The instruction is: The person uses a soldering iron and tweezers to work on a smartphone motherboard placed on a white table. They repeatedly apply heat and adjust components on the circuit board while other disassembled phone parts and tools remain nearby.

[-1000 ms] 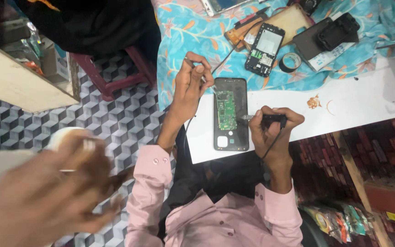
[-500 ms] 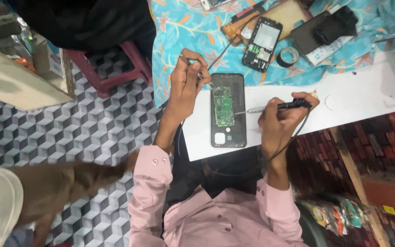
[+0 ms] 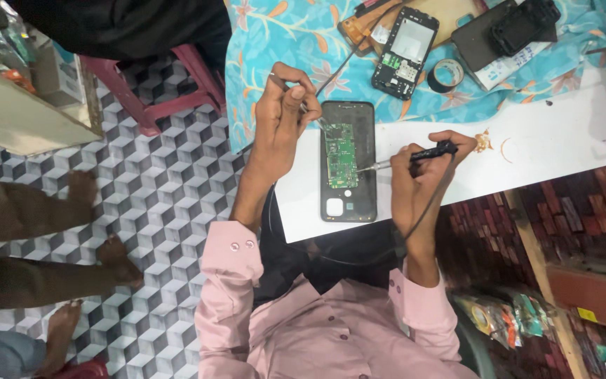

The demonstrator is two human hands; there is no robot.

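Note:
An opened black phone (image 3: 347, 163) lies on the white tabletop (image 3: 541, 151), its green circuit board (image 3: 341, 156) exposed. My left hand (image 3: 282, 112) pinches a thin metal tool, tweezers or wire, whose tip touches the board's upper left corner. My right hand (image 3: 419, 172) grips a black soldering iron (image 3: 415, 154) with a trailing cord. Its metal tip rests at the board's right edge. Both arms wear pink sleeves.
A second opened phone (image 3: 405, 52), a tape roll (image 3: 445, 74) and a black device (image 3: 510, 31) lie on a blue floral cloth (image 3: 282, 35). A red stool (image 3: 170, 84) stands on the patterned floor. Another person's bare feet (image 3: 99, 231) are at the left.
A blurred hand with a pale cup at the lower left has gone; bare feet show there now. My right hand has brought the iron's tip onto the board. The left hand stays put.

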